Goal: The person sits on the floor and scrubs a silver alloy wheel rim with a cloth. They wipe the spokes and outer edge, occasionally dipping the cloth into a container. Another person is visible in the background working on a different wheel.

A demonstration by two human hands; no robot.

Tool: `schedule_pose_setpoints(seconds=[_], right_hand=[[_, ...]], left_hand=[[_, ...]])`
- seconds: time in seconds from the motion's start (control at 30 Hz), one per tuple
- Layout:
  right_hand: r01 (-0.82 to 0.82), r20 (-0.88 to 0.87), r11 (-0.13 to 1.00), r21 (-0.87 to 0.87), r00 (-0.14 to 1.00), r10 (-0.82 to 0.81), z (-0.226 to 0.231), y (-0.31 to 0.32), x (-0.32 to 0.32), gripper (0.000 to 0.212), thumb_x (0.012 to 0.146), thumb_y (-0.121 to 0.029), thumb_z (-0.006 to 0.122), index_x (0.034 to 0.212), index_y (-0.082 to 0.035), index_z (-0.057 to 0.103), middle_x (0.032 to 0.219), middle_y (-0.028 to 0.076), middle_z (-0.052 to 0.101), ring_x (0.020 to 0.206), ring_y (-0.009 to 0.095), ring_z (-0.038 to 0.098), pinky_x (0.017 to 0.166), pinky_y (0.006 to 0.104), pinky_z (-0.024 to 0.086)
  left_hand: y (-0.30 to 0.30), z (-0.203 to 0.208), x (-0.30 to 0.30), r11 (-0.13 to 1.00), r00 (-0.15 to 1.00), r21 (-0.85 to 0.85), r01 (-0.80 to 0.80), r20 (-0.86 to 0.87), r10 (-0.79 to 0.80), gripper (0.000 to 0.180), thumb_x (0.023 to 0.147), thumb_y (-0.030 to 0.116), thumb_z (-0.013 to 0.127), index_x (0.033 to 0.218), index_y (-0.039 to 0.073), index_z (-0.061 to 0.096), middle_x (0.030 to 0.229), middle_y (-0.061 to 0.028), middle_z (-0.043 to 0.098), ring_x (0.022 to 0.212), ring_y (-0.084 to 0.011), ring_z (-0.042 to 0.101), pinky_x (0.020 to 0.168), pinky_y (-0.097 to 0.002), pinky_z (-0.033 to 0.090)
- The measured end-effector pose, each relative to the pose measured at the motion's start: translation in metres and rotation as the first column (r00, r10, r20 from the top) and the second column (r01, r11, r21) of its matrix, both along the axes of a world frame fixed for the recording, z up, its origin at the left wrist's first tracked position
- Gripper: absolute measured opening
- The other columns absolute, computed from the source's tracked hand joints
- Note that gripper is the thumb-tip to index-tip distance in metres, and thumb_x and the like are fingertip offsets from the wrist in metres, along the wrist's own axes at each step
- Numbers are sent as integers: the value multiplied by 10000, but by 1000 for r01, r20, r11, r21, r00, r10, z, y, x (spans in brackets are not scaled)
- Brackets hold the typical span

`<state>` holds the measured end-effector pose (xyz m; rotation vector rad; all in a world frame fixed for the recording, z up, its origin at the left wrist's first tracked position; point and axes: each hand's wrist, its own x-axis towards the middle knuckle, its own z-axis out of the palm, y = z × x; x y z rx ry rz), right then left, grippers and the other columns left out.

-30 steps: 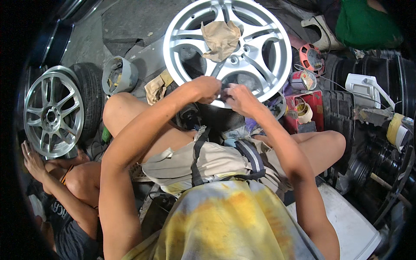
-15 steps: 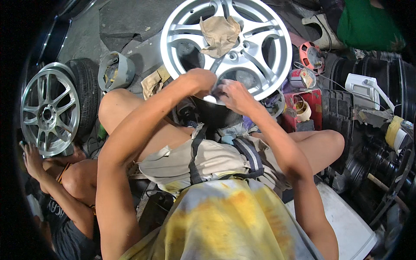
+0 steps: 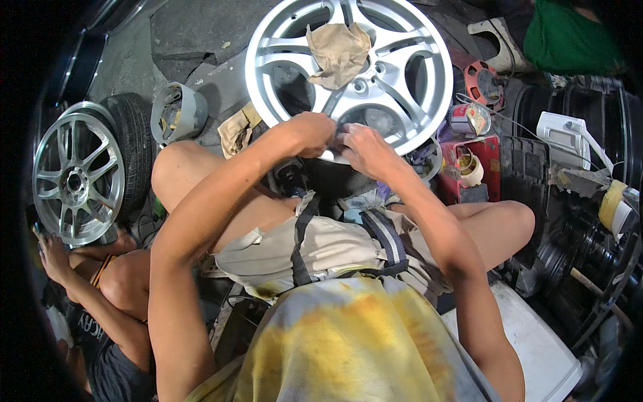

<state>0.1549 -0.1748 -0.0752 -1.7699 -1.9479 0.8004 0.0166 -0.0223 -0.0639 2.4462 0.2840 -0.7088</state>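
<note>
In front of me lies a silver alloy wheel rim (image 3: pixel 429 87) with several spokes. A crumpled piece of brown paper (image 3: pixel 338 55) rests on its spokes, left of the hub. My left hand (image 3: pixel 312 134) is closed at the rim's near edge, its knuckles turned up. Close beside it, my right hand (image 3: pixel 365 149) has its fingers curled in and pinched toward the left one. The fingertips meet over the near edge of the wheel. Whatever lies between them is too small or hidden to make out.
At left stand another silver wheel (image 3: pixel 77 177), a tyre (image 3: pixel 130 154) and a grey tub (image 3: pixel 181 110). A co-worker's hand (image 3: pixel 53 258) is near that wheel. On the right are a red box (image 3: pixel 485 177), a tin can (image 3: pixel 469 119), an orange reel (image 3: pixel 483 86) and black wheels (image 3: pixel 569 107).
My hands stay at the near edge of the wheel, with only small finger movements. The white patch beneath my left hand has mostly gone from sight.
</note>
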Motion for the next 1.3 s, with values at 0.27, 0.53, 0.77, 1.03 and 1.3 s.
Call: schedule_pose_setpoints(seconds=[0.27,0.53,0.77,1.03,1.3], right_hand=[[1,45,1000,-2,999,0,-4,-3,2,248,812,-59,647,1032,33,715,1017,225,635,1029,407,625,912,486,514],[13,36,996,83,999,-16,-10,-3,2,160,848,-83,647,949,35,686,987,222,622,985,405,625,872,498,513],[110,16,993,37,994,-111,24,-21,51,94,897,-82,653,897,12,665,916,185,634,908,367,646,820,442,521],[463,-62,883,79,886,-459,52,-25,100,143,893,-99,625,974,14,658,899,170,647,846,329,658,780,406,519],[691,69,698,-188,718,-692,49,-90,166,254,912,-186,636,1054,23,656,782,104,674,723,174,633,706,336,506]], left_hand=[[4,2,3,995,995,23,101,-18,-101,218,731,97,731,930,16,764,889,-230,723,878,-405,710,748,-473,566],[14,19,16,995,981,23,101,-168,-96,261,753,76,700,998,17,764,907,-220,732,876,-395,714,750,-451,563],[44,38,-13,967,968,-88,-239,61,245,230,856,152,640,993,19,770,952,-208,739,901,-391,703,828,-451,546],[19,37,-11,950,966,-256,-176,-232,116,430,838,65,586,1248,81,717,846,-212,710,756,-280,671,744,-406,533],[41,-4,-19,859,931,-483,-172,-365,-19,586,879,-20,503,1412,182,638,761,-93,708,645,-208,651,628,-350,541]])
